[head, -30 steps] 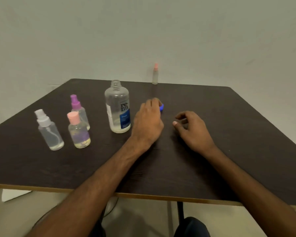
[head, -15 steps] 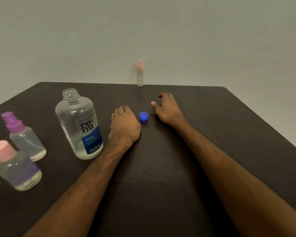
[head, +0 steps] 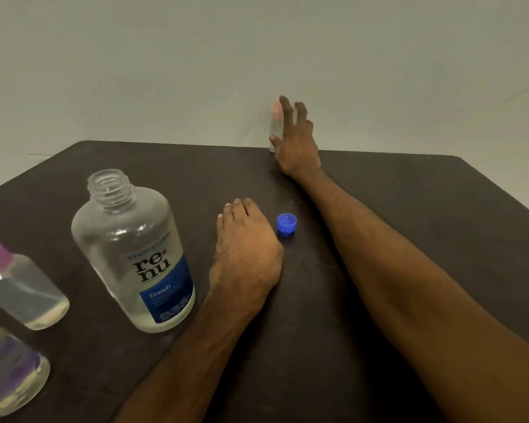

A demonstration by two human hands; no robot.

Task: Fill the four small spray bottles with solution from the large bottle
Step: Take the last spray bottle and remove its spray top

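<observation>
Near left: two small bottles (head: 22, 294). Large bottle (head: 132, 254) uncapped, upright, mid-left. Left hand (head: 245, 254) rests slack on the table (head: 409, 193), holding nothing, blue cap (head: 286, 224) just right of it. Far edge: right hand (head: 297, 145), fingers spread, at pink-capped spray bottle (head: 275, 126), no grip yet. Grab low on the body; it looks slim and tippy.

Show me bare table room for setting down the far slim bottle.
Free: the wide right side of the table past the right forearm, and the near patch between both forearms. Crowded: the left edge, where small bottles stand beside the big bottle, and around the blue cap by the left hand.
</observation>
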